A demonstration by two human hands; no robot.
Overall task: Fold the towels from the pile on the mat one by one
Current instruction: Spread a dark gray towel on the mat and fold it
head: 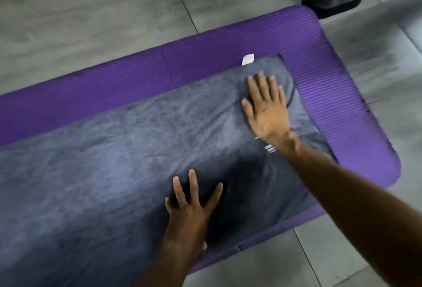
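Head view: grey towel (127, 149) lies spread lengthwise along the purple mat (356, 113) on the tiled floor (68, 12); left hand (189, 204) and right hand (266, 108) both rest flat on it, fingers straight and splayed, gripping nothing. White tag (247, 59) protrudes at the far corner. Risk: uneven palm pressure could drag the cloth and skew the edges, so the coming fold lands crooked.
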